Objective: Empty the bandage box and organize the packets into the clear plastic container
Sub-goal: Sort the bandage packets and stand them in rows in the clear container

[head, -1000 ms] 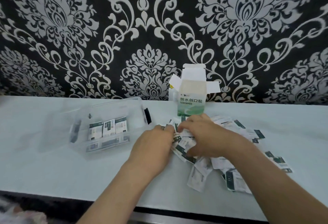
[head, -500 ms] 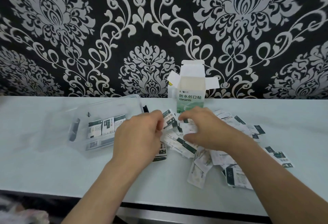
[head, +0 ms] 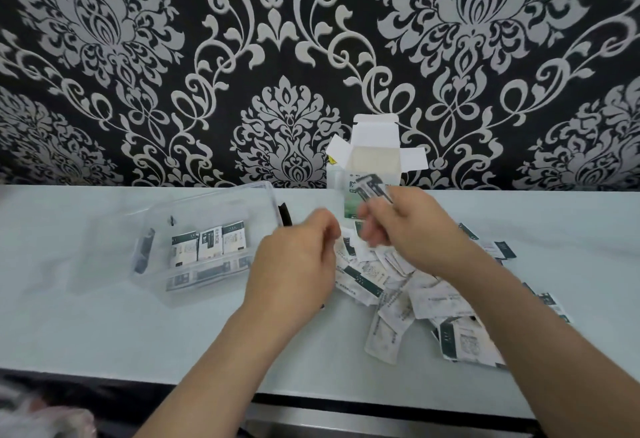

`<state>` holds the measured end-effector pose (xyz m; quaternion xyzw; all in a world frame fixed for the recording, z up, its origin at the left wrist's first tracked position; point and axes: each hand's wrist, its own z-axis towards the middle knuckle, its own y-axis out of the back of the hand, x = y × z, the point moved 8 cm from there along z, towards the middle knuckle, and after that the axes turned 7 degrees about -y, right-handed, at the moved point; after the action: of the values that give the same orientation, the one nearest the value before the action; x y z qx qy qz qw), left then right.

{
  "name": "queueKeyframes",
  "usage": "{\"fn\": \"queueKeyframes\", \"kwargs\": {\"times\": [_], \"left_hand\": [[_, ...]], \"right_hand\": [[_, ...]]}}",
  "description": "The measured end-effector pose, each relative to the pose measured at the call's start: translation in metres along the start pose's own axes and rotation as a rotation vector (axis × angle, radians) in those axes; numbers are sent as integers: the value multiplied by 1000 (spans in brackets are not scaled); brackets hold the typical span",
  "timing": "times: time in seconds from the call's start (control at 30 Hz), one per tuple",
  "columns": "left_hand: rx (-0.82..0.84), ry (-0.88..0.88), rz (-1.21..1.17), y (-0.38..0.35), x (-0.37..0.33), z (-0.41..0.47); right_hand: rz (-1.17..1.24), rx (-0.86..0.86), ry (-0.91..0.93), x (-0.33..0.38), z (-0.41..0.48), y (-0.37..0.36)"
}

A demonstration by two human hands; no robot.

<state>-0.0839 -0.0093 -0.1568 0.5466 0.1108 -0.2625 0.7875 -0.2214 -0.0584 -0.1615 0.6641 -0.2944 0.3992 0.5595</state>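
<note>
Pinching one bandage packet [head: 373, 187] between thumb and fingers, my right grip [head: 412, 229] holds it raised just in front of the open bandage box [head: 375, 157], which stands upright on the counter [head: 104, 333]. My left grip [head: 294, 264] hovers left of the box with fingers curled, but through the blur I cannot tell whether it has hold of anything. Loose packets [head: 398, 285] lie heaped in front of the box, and to its left the clear plastic container [head: 221, 195] has three packets [head: 207, 247] standing side by side.
</note>
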Motion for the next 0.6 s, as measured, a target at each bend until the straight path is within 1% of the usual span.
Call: {"fn": "queueKeyframes", "kwargs": {"times": [0.03,0.07,0.1,0.13,0.17,0.2,0.23,0.3,0.33,0.4,0.47,0.6], "left_hand": [[97,-57,174,-9,-3,-2],[204,-104,240,-22,-4,-5],[306,-147,238,-36,-5,-8],[369,-192,230,-46,-7,-11],[391,-238,242,-51,-8,-12],[370,-272,270,-54,-8,-11],[315,-295,304,-53,-7,-9],[236,-308,374,-51,-4,-6],[224,-318,407,-52,-4,-4],[211,-351,443,-55,-3,-1],[169,-391,414,-52,-5,-2],[-7,-483,333,-32,-13,-8]], "right_hand": [[-181,-23,9,-4,1,8],[-297,-11,6,-8,1,12],[-373,22,-1,-12,1,12],[-446,69,-12,-16,1,9],[-516,126,-27,-19,0,5],[-576,176,-44,-24,-1,1],[-624,231,-61,-28,-2,-4],[-675,313,-92,-35,-3,-11],[-693,340,-100,-38,-4,-13],[-723,366,-111,-41,-5,-13],[-751,380,-111,-43,-6,-13],[-681,375,-113,-48,-2,-7]]}}
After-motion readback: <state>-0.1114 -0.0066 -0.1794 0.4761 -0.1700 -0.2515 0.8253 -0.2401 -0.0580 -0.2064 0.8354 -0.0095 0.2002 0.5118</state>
